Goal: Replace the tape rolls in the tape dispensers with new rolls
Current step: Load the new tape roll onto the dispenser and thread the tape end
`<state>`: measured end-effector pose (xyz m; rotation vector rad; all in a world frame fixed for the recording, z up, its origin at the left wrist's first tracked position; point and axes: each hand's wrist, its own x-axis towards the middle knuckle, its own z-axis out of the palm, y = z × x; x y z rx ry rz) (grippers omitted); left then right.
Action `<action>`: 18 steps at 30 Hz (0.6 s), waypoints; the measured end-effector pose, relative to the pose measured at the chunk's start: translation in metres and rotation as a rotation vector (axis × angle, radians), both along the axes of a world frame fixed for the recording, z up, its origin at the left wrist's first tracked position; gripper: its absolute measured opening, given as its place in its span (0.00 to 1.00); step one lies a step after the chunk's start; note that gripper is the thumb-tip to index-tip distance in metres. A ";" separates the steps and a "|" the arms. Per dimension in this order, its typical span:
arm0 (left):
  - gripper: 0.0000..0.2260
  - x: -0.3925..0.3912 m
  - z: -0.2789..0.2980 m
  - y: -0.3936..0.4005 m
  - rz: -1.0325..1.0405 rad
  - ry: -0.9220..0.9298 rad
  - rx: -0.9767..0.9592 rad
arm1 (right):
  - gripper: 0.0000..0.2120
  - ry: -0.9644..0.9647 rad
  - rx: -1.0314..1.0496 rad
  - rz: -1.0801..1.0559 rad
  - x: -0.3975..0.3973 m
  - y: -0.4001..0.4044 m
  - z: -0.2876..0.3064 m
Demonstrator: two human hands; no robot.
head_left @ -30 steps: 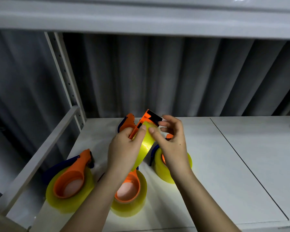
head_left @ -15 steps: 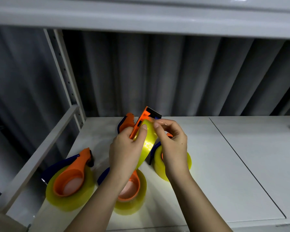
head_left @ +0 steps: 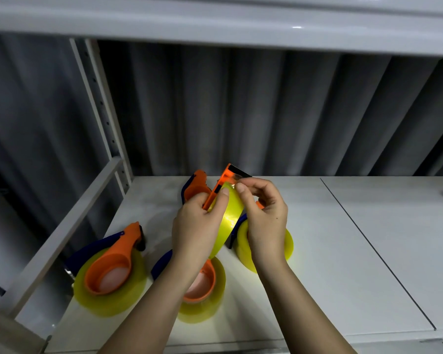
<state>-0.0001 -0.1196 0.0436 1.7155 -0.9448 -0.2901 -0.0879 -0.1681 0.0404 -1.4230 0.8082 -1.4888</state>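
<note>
Above the white shelf (head_left: 317,251) I hold an orange tape dispenser (head_left: 225,178) loaded with a yellow tape roll (head_left: 228,221), its cutter end pointing up and away. My left hand (head_left: 195,226) grips the roll and the dispenser body, thumb on the roll's top. My right hand (head_left: 264,213) pinches the tape's free end just below the black cutter blade. Three more loaded dispensers lie on the shelf: one at the left (head_left: 110,267), one under my left wrist (head_left: 205,284), one behind my right hand (head_left: 287,246).
Another orange and blue dispenser (head_left: 196,183) stands behind my hands near the grey corrugated back wall. A slotted upright post (head_left: 102,103) and a slanted rail (head_left: 69,223) bound the shelf's left side. An upper shelf (head_left: 215,19) runs overhead. A seam (head_left: 368,244) divides the shelf.
My right hand's fingers have curled in and moved up the roll to the cutter end, now pinching the tape there. The held dispenser has risen slightly.
</note>
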 end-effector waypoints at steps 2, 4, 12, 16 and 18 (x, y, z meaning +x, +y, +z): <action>0.22 0.000 -0.002 -0.001 -0.014 0.033 0.005 | 0.02 0.060 -0.083 -0.060 0.000 -0.001 -0.003; 0.22 0.001 -0.004 -0.001 -0.033 0.044 0.020 | 0.01 0.167 -0.213 -0.138 -0.003 -0.006 -0.007; 0.30 0.004 -0.003 0.001 -0.155 0.087 0.097 | 0.07 0.422 -0.284 -0.259 -0.014 -0.029 -0.011; 0.28 0.001 0.000 0.005 -0.176 0.113 0.092 | 0.09 0.590 -0.385 -0.325 -0.019 -0.046 -0.006; 0.28 0.001 0.002 0.005 -0.216 0.115 0.106 | 0.09 0.672 -0.513 -0.404 -0.021 -0.056 -0.001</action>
